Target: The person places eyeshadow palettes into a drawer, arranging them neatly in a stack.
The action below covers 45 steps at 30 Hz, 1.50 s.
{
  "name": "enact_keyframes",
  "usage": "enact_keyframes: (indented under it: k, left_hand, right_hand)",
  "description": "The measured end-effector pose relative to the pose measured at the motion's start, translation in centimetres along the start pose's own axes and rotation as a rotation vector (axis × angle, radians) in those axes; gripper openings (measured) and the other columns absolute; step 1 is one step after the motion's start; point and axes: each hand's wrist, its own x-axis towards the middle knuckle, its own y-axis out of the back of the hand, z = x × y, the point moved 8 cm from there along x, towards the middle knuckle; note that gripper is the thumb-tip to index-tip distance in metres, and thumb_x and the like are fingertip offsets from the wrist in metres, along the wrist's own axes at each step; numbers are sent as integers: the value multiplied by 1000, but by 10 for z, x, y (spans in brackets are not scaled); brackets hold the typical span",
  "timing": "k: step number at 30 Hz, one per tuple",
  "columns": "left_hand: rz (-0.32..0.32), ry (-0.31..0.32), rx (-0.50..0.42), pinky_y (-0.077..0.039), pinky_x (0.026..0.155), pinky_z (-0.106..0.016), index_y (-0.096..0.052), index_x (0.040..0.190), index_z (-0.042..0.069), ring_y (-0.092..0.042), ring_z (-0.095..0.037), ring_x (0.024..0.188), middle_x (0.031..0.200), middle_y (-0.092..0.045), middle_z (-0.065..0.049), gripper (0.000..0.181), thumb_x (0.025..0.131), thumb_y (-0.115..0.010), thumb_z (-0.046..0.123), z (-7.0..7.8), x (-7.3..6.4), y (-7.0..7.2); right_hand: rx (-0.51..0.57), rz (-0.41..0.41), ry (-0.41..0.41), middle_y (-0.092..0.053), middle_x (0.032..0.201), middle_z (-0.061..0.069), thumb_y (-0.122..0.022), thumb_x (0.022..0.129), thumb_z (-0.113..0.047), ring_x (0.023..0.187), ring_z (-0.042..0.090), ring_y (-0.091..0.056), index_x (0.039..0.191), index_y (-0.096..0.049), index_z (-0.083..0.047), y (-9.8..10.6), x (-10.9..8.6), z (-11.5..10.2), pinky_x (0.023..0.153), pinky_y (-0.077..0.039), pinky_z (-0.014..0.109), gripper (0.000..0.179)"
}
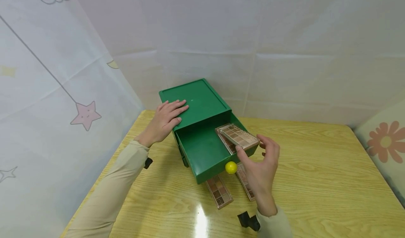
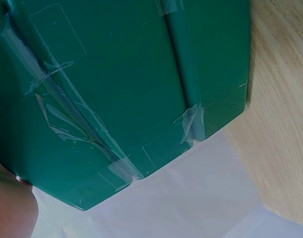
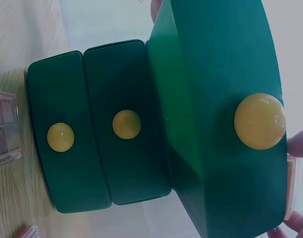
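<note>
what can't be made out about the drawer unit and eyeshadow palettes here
Head view: lettering on the eyeshadow palette in the right hand, too small to read.
Head view: much of the lower palette, covered by that one.
Head view: the left hand's palm, hidden because it faces down.
Right wrist view: contents of the middle drawer and bottom drawer, hidden because both are shut.

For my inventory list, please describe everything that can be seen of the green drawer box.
The green drawer box, seemingly plastic, stands upright on the table. Its three stacked drawers each have a round yellow knob; only the top one is pulled open, with a palette lying inside. Clear tape covers seams on one outer face. The left hand rests on its top; whether the right hand touches it is unclear.
</note>
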Motion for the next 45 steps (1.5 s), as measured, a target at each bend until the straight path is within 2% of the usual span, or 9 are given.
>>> enact_keyframes:
  k: [14, 21, 26, 33, 36, 39, 45]
  left_hand:
    - [-1, -4, -3, -8, 119, -55, -46, 146, 12, -28, -33, 145, 154, -37, -11, 45, 103, -38, 22, 2, 1, -1]
    - [0, -8, -2, -8, 119, -55, -46, 146, 13, -29, -33, 145, 154, -38, -10, 45, 103, -36, 25, 1, 2, -3]
    - [5, -11, -6, -8, 118, -55, -46, 145, 12, -29, -34, 145, 154, -38, -11, 45, 103, -37, 23, 1, 3, -3]
    - [5, -12, -7, -7, 119, -55, -46, 145, 12, -29, -33, 145, 154, -38, -11, 45, 102, -38, 22, 1, 3, -5]
    - [9, -14, -4, -8, 119, -55, -47, 145, 12, -29, -33, 145, 154, -38, -11, 45, 102, -38, 22, 0, 3, -5]
    - [12, -14, -8, -8, 119, -55, -47, 145, 11, -29, -34, 145, 154, -39, -11, 45, 102, -38, 21, 0, 3, -5]
    - [16, -15, -12, -8, 118, -55, -47, 145, 11, -29, -34, 145, 154, -39, -11, 45, 102, -39, 20, 0, 3, -4]
  right_hand:
    - [-27, -80, -114, -43, 128, 16, -80, 78, -17, 102, 21, -38, 129, -50, -3, -9, 3, 5, 85, -27, 35, 61]
    - [-26, -81, -148, -42, 130, 14, -78, 81, -18, 103, 22, -39, 131, -48, -6, -7, 1, 8, 88, -28, 37, 60]
    - [-28, -65, -144, -43, 130, 14, -76, 83, -19, 104, 20, -38, 131, -49, -5, -3, 1, 11, 89, -30, 40, 58]
    - [-31, -18, -95, -47, 129, 15, -71, 87, -15, 109, 25, -42, 130, -49, 1, 6, 4, 7, 89, -29, 34, 51]
    - [-22, 12, -82, -48, 127, 17, -68, 89, -12, 108, 22, -42, 129, -50, 3, 14, 4, 8, 88, -29, 33, 46]
    - [-21, 46, -102, -49, 127, 17, -64, 92, -12, 108, 20, -43, 128, -50, 5, 25, 2, 16, 87, -29, 32, 42]
    - [-67, 77, -239, -48, 129, 10, -61, 96, -25, 107, 16, -42, 131, -50, 0, 45, -9, 50, 87, -30, 31, 45]
